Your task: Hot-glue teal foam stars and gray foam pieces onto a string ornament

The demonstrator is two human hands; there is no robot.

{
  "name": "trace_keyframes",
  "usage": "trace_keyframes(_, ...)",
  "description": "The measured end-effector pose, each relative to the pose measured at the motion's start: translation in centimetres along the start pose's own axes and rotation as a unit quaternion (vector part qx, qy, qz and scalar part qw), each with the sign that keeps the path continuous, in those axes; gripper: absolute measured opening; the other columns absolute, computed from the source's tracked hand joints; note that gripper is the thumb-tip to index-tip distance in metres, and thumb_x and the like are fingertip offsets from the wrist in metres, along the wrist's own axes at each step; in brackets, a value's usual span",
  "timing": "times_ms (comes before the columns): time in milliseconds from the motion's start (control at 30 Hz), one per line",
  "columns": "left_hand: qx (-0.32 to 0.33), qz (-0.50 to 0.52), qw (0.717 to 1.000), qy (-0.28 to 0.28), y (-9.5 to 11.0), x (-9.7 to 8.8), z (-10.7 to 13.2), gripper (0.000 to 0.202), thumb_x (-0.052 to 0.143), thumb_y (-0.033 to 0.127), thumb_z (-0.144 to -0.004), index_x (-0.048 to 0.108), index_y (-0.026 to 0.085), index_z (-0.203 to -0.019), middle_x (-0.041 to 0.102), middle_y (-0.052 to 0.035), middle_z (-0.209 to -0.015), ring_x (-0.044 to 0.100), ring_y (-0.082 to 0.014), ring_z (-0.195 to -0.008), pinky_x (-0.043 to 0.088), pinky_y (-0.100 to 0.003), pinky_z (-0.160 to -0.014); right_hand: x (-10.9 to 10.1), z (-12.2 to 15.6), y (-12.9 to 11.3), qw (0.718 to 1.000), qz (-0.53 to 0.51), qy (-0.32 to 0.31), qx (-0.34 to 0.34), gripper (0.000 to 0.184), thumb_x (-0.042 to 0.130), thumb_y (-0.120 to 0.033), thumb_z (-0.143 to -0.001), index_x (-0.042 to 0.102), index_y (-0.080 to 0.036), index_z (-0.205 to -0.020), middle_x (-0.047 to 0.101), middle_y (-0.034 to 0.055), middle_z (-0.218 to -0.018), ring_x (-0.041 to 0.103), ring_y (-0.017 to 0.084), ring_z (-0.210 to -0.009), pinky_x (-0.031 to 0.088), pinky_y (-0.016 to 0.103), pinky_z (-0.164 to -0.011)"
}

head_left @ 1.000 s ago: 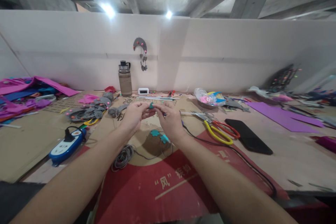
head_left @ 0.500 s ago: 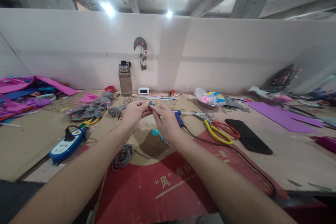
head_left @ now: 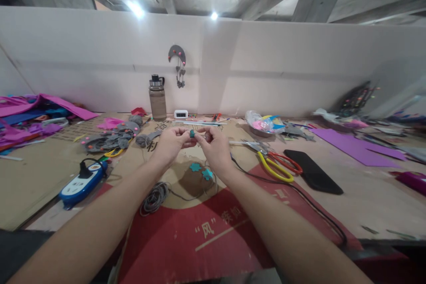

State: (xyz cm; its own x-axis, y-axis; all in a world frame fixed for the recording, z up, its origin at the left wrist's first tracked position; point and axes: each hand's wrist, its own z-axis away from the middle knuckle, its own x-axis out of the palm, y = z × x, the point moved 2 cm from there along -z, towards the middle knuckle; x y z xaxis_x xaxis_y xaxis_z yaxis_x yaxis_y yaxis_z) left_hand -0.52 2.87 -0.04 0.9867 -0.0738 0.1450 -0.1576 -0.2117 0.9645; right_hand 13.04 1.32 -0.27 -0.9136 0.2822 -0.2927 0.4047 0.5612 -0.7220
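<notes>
Pinching a small teal piece (head_left: pixel 192 134) between the fingertips of left hand (head_left: pixel 170 145) and right hand (head_left: pixel 214 150), both closed on it, over red-printed cardboard (head_left: pixel 159 244). Noted just nearer the body than the grip: two teal flowers (head_left: pixel 195 167). Nearer and left of grip: coil of string (head_left: pixel 155 199); farther left, power strip (head_left: pixel 78 186). Right of grip: scissors (head_left: pixel 261 157), then phone (head_left: pixel 313 171). Beyond grip: bottle (head_left: pixel 157 103) and small white clock (head_left: pixel 180 114).

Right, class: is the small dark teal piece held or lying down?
Held: the teal piece sits between the fingertips of the left hand and right hand.
</notes>
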Motion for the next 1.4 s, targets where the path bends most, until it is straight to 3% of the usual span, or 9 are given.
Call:
trace_keyframes(267,-0.002,-0.029,0.999,-0.017,-0.2,0.1,0.1,0.023,0.069,0.029,-0.067,0.059,0.01,-0.075,0.066,-0.0042,-0.068,0.064,-0.0123,-0.059,0.055,-0.031,-0.071,-0.1,-0.4,0.0,1.0,0.023,0.006,-0.012,0.02,0.055,-0.035,-0.079,0.067,-0.02,-0.085,0.063,0.0037,-0.081,0.054,0.016,-0.076,0.039,0.028,-0.069)
trace_keyframes(633,0.006,-0.043,0.999,-0.011,-0.2,0.3,0.2,0.027,0.071,0.032,-0.064,0.06,0.01,-0.075,0.065,-0.0029,-0.065,0.063,-0.0121,-0.057,0.056,-0.031,-0.066,0.6,-0.5,0.9,0.999,0.037,0.002,0.009,0.019,0.052,-0.034,-0.079,0.063,-0.019,-0.078,0.064,0.003,-0.076,0.054,0.015,-0.07,0.039,0.026,-0.063)
trace_keyframes(1033,0.027,-0.012,0.999,0.015,-0.2,0.8,0.4,0.022,0.069,0.03,-0.066,0.061,0.01,-0.071,0.063,-0.0017,-0.065,0.061,-0.011,-0.056,0.056,-0.029,-0.063,1.8,-0.3,1.2,0.987,-0.142,-0.022,0.071,0.016,0.05,-0.033,-0.078,0.055,-0.018,-0.081,0.062,0.0011,-0.071,0.057,0.013,-0.062,0.043,0.023,-0.055)
trace_keyframes(1133,0.008,-0.005,1.0,0.006,-0.1,0.8,0.5,0.021,0.068,0.03,-0.067,0.061,0.011,-0.071,0.062,-0.0019,-0.063,0.06,-0.0102,-0.054,0.055,-0.027,-0.06,1.8,-0.3,1.3,0.988,-0.132,-0.015,0.078,0.016,0.05,-0.033,-0.077,0.055,-0.018,-0.079,0.061,0.0004,-0.068,0.056,0.012,-0.06,0.043,0.023,-0.053)
trace_keyframes(1267,-0.062,0.003,0.997,-0.051,0.3,0.6,0.6,0.017,0.066,0.027,-0.071,0.062,0.01,-0.075,0.065,-0.0058,-0.065,0.063,-0.0132,-0.056,0.053,-0.023,-0.053,1.6,-0.5,1.9,0.987,-0.13,-0.019,0.091,0.016,0.05,-0.033,-0.077,0.055,-0.018,-0.078,0.059,-0.0001,-0.066,0.054,0.012,-0.058,0.042,0.023,-0.053)
trace_keyframes(1400,-0.093,0.036,0.992,-0.081,1.0,0.7,0.7,0.016,0.063,0.019,-0.073,0.063,0.009,-0.086,0.068,-0.0093,-0.073,0.067,-0.0165,-0.063,0.054,-0.024,-0.056,1.3,-0.7,2.8,0.984,-0.138,-0.025,0.109,0.017,0.05,-0.034,-0.075,0.055,-0.018,-0.076,0.06,0.0003,-0.066,0.055,0.013,-0.059,0.042,0.023,-0.054)
